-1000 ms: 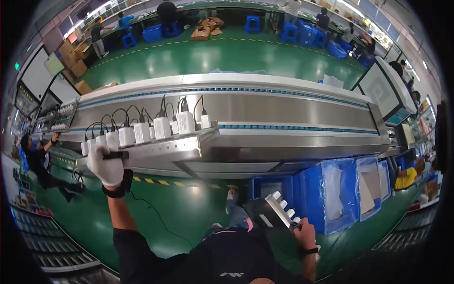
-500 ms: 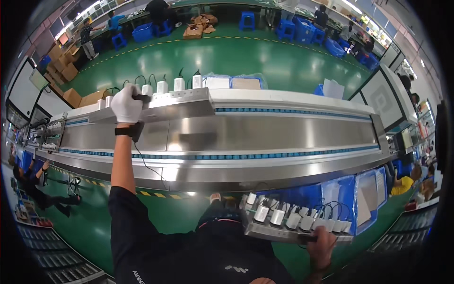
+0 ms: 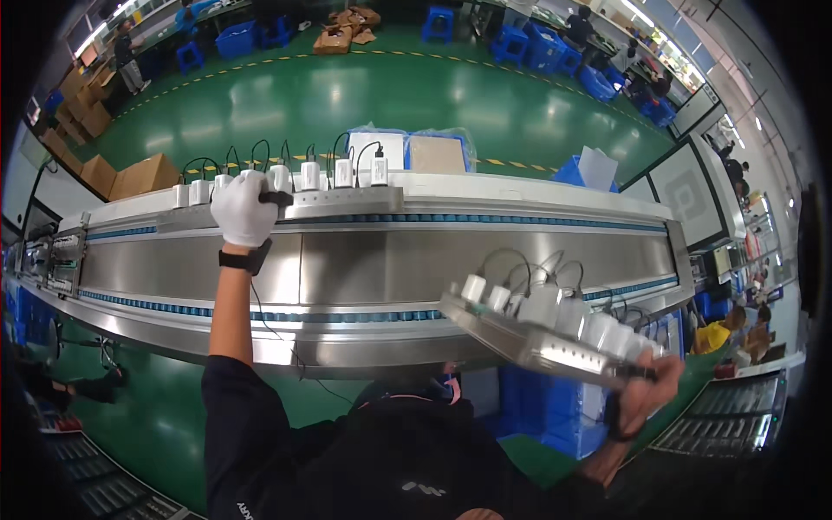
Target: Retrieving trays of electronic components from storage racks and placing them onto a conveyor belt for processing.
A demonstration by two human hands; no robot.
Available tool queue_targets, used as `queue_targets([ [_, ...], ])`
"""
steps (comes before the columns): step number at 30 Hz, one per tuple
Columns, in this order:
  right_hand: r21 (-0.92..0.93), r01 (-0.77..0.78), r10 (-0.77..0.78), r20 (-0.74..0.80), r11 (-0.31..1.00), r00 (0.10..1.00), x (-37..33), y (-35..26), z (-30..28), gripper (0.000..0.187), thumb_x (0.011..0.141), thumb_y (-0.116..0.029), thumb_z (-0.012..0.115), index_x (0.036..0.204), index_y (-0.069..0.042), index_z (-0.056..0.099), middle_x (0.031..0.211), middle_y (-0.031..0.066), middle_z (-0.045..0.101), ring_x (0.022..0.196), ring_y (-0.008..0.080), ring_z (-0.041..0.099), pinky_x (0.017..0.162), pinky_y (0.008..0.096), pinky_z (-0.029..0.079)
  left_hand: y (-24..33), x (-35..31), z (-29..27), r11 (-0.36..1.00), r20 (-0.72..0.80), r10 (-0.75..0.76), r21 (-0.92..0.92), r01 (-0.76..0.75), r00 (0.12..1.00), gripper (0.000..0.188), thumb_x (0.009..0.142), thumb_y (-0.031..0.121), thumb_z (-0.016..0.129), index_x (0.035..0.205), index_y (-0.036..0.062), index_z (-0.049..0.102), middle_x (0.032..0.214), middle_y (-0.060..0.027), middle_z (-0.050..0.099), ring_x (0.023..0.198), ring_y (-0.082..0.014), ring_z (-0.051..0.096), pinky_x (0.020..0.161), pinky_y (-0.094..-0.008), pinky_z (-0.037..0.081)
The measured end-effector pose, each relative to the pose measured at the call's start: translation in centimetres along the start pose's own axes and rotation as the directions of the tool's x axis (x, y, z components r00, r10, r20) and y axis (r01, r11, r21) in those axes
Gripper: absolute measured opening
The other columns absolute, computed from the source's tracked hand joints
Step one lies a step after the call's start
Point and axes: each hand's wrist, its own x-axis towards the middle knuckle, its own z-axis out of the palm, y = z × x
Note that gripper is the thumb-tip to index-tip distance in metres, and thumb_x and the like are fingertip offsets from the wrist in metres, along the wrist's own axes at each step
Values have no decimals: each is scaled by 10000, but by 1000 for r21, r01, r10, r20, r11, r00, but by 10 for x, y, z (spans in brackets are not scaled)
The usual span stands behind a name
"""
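My left hand (image 3: 244, 211), in a white glove, is closed on the black handle of a metal fixture tray (image 3: 347, 203) at the conveyor's far side. White plug-in adapters (image 3: 310, 175) with looped black cables stand upright in a row on it. My bare right hand (image 3: 648, 390) grips the black handle at the right end of a second metal fixture tray (image 3: 555, 351). That tray is tilted, its right end lower, and hangs over the near edge of the conveyor. It bears several white adapters (image 3: 498, 298), slightly blurred, with black cables.
The long conveyor (image 3: 468, 269) has blue roller tracks along both sides. Blue bins (image 3: 537, 403) stand below its near edge; trays with cardboard (image 3: 436, 154) lie beyond it. White machine housings (image 3: 693, 191) flank the ends. Cartons (image 3: 143, 178) sit at far left. People (image 3: 724, 334) work farther off.
My right hand has lifted its tray up from beside my body to over the conveyor's near edge. The left tray has come lower and now sits along the far track.
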Motion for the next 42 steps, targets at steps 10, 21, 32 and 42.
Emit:
queue_targets([
  [10, 64, 495, -499, 91, 867, 862, 68, -1, 233, 121, 760, -31, 702, 797, -108, 616, 672, 92, 607, 576, 345, 581, 542, 438, 447, 14, -30, -40, 970, 215, 242, -70, -232, 946, 322, 669, 300, 850, 840, 144, 625, 781, -39, 605, 659, -267, 578, 556, -394, 434],
  [21, 88, 595, -601, 156, 799, 784, 67, -16, 303, 242, 760, -159, 794, 950, -101, 656, 666, 79, 593, 603, 329, 588, 565, 455, 462, 14, -76, -49, 980, 287, 195, -29, -195, 938, 433, 650, 451, 931, 825, 189, 634, 765, -32, 573, 655, -257, 570, 564, -398, 423],
  [32, 275, 677, -686, 562, 682, 463, -69, 26, 225, 300, 842, -386, 782, 809, -174, 573, 744, 15, 518, 700, 239, 585, 623, 407, 444, 38, -174, -82, 993, 626, 115, -76, -86, 771, 397, 707, 396, 900, 811, 130, 624, 793, -49, 621, 704, -283, 606, 592, -442, 463],
  [42, 123, 565, -456, 738, 816, 498, -200, 59, 240, 240, 868, -358, 749, 852, -162, 611, 870, 19, 591, 923, 251, 620, 802, 429, 468, 57, -284, -71, 996, 808, -16, -38, 79, 590, 305, 883, 382, 767, 797, 96, 704, 828, -94, 661, 822, -319, 650, 726, -478, 489],
])
